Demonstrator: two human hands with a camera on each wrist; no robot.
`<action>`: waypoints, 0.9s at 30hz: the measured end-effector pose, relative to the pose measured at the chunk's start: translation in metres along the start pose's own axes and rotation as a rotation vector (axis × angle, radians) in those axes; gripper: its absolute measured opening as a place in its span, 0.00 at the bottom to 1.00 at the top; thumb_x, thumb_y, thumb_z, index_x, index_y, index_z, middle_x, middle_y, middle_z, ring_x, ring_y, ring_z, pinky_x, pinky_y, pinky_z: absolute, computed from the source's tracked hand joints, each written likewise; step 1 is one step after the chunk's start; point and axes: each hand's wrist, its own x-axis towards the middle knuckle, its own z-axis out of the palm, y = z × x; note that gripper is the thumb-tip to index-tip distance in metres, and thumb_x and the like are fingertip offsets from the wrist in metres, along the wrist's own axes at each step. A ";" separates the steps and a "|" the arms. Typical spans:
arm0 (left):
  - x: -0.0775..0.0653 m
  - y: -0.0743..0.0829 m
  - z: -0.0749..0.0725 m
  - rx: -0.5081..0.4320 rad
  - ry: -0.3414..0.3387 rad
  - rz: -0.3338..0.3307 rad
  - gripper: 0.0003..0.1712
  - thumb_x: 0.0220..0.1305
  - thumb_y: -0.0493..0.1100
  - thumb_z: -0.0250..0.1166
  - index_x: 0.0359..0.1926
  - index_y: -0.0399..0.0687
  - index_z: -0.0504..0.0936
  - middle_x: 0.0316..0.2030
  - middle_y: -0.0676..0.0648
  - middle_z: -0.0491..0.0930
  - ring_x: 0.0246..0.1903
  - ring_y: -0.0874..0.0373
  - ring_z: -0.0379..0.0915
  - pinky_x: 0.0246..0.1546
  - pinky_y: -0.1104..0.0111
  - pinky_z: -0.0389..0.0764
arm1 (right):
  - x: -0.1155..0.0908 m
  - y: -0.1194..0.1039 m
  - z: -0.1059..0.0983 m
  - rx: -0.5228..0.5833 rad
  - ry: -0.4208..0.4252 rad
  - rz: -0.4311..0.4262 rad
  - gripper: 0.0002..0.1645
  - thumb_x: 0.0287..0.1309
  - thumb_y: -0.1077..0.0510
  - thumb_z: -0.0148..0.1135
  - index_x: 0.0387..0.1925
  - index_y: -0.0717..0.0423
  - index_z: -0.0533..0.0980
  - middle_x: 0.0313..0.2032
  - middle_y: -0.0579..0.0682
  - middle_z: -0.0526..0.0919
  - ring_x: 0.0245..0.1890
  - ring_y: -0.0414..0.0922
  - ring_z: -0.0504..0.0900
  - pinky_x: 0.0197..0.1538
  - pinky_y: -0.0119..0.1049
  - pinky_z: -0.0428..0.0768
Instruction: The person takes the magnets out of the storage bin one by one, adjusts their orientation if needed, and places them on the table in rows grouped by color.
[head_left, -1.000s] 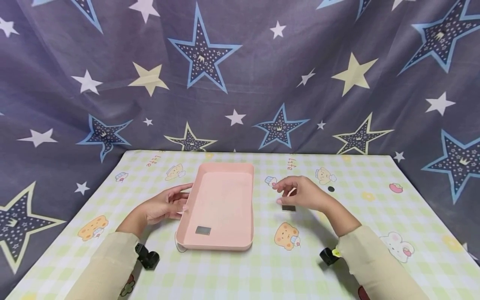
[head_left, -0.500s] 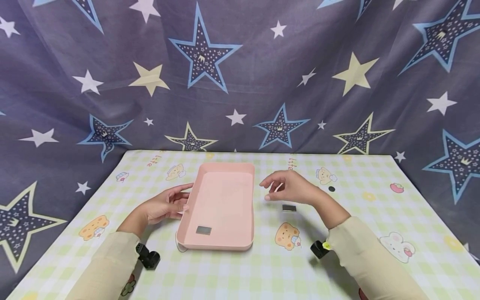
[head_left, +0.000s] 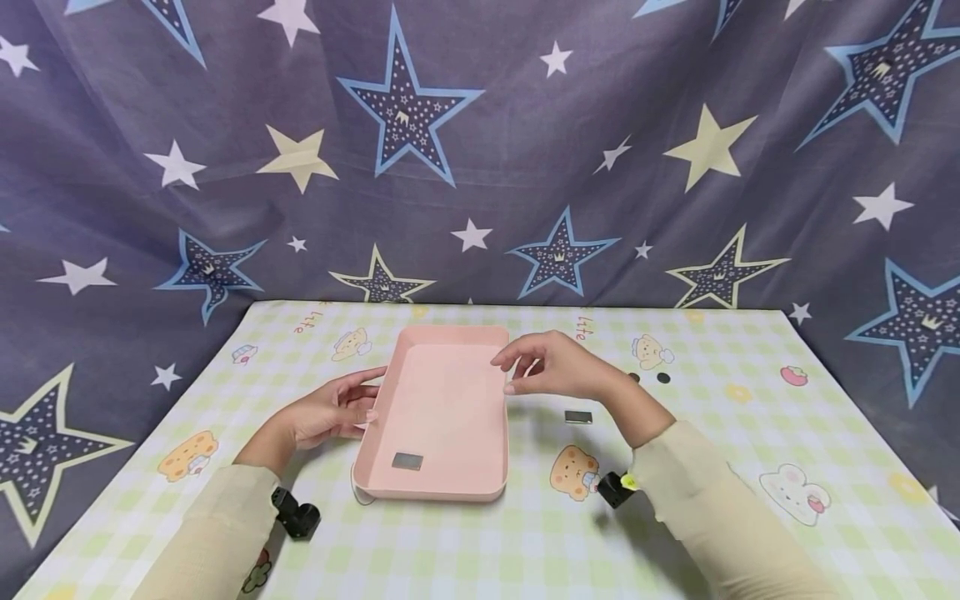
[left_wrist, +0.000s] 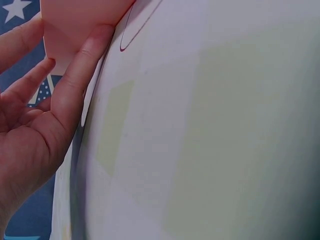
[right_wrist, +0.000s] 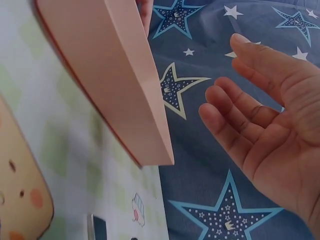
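Observation:
A shallow pink tray (head_left: 450, 417) lies on the table, with a small grey rectangular piece (head_left: 407, 461) near its front left corner. My left hand (head_left: 333, 408) rests against the tray's left wall; in the left wrist view the thumb (left_wrist: 92, 50) and fingertips touch the pink wall from outside. Over the tray's right rim is my right hand (head_left: 558, 367), fingers loosely bent and nothing between them. The right wrist view shows that hand's palm bare, beside the tray wall (right_wrist: 115, 75). A second dark rectangular piece (head_left: 578, 417) with a shiny edge lies right of the tray.
Two small black discs lie beyond my right forearm, one (head_left: 663, 378) fully visible and the other partly covered. A thin loop (head_left: 362, 497) sticks out at the tray's front left corner. The checked tablecloth (head_left: 450, 550) meets a star-patterned curtain (head_left: 480, 167) at the back.
My right hand has moved left, from above the dark rectangular piece to the tray's right rim, uncovering that piece. A second black disc now shows by the forearm. The left hand and tray stay put.

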 end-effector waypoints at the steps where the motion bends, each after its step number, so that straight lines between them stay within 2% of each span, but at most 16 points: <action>1: 0.000 0.000 0.000 -0.001 -0.002 0.001 0.49 0.65 0.31 0.61 0.78 0.46 0.41 0.69 0.28 0.51 0.56 0.51 0.71 0.52 0.49 0.77 | 0.002 0.000 0.001 0.004 -0.002 0.001 0.18 0.52 0.64 0.72 0.47 0.58 0.82 0.40 0.50 0.83 0.38 0.45 0.83 0.45 0.46 0.82; 6: 0.001 -0.002 -0.001 -0.001 -0.005 0.009 0.49 0.65 0.31 0.61 0.78 0.46 0.42 0.70 0.28 0.51 0.57 0.50 0.70 0.52 0.49 0.77 | 0.011 -0.001 0.006 0.020 -0.017 0.002 0.18 0.52 0.64 0.73 0.47 0.58 0.83 0.40 0.50 0.83 0.38 0.45 0.84 0.46 0.47 0.82; 13: 0.001 -0.003 -0.002 -0.001 -0.005 0.012 0.49 0.65 0.30 0.61 0.78 0.46 0.42 0.70 0.28 0.51 0.57 0.50 0.70 0.52 0.48 0.76 | 0.023 -0.005 0.010 0.014 -0.076 -0.002 0.18 0.52 0.63 0.73 0.47 0.57 0.83 0.43 0.48 0.84 0.39 0.44 0.83 0.47 0.43 0.81; 19: 0.000 -0.002 -0.001 -0.009 -0.005 0.012 0.50 0.63 0.29 0.61 0.78 0.45 0.41 0.69 0.28 0.51 0.56 0.52 0.71 0.52 0.48 0.76 | 0.035 -0.011 0.015 0.048 -0.128 -0.022 0.17 0.52 0.64 0.73 0.46 0.59 0.83 0.44 0.49 0.84 0.40 0.46 0.83 0.48 0.46 0.81; 27: 0.000 -0.002 -0.001 -0.001 -0.008 0.006 0.49 0.65 0.31 0.60 0.78 0.46 0.41 0.70 0.28 0.50 0.57 0.50 0.69 0.52 0.49 0.77 | 0.052 -0.013 0.025 0.047 -0.109 -0.042 0.12 0.52 0.63 0.72 0.40 0.60 0.84 0.39 0.48 0.85 0.37 0.42 0.82 0.45 0.41 0.82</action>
